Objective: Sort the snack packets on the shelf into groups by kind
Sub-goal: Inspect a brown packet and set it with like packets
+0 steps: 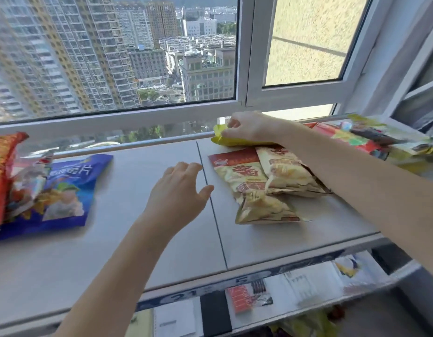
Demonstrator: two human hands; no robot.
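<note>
My right hand (249, 126) reaches to the back of the grey shelf top (142, 239) and grips the corner of a yellow packet (232, 141) lying by the window rail. Just in front of it lie three cream-and-red snack packets (266, 188), overlapping, partly under my right forearm. My left hand (179, 193) hovers open over the middle of the shelf, holding nothing. At the left edge lie a blue packet (65, 198) and a red-orange packet (1, 176), with a small clear one on top. More red and yellow packets (371, 139) are heaped at the far right.
A window frame (244, 93) and metal rail run along the back of the shelf, city towers beyond. Below the front edge is a lower shelf (271, 295) with papers, booklets and a black item. A seam (210, 198) splits the shelf top.
</note>
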